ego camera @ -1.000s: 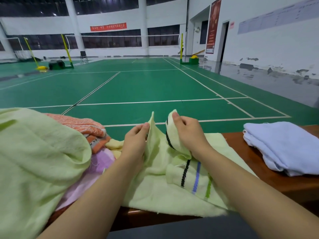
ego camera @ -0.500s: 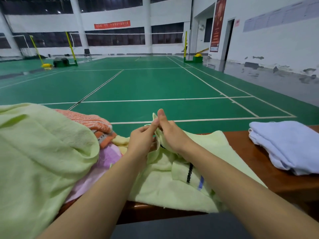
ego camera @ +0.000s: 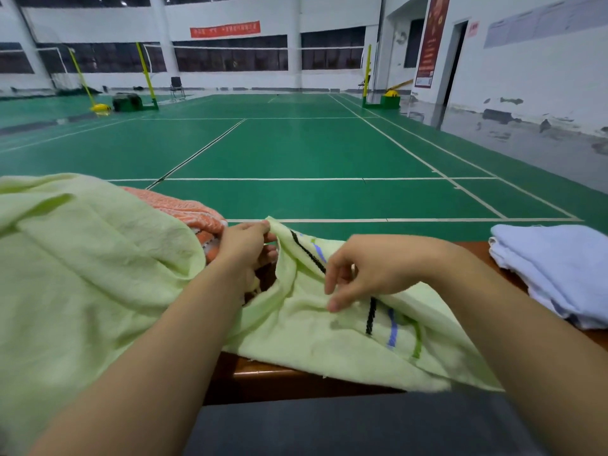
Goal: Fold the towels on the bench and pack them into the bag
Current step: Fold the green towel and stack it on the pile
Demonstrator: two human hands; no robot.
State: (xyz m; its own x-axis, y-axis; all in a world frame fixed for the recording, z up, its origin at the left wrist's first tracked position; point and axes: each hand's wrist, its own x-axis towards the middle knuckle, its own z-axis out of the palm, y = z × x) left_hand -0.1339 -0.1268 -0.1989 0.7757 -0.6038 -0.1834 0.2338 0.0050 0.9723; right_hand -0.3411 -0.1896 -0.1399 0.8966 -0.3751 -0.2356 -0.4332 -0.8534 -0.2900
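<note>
Pinching the raised corner of the striped pale green towel (ego camera: pixel 329 337) at 12 o'clock, left hand (ego camera: pixel 245 246); right hand (ego camera: pixel 371 268) at 2 o'clock, thumb and curled fingers nipping a fold mid-cloth. Towel lies crumpled on the wooden bench (ego camera: pixel 273 373), folded lavender towel (ego camera: pixel 556 264) at 3 o'clock

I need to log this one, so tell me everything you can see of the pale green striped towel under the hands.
The pale green terry towel with black, blue and green stripes lies rumpled, unfolded, on the brown wooden bench, its near edge overhanging. The left hand pinches its raised top corner; the right hand pinches a fold mid-cloth.
</note>
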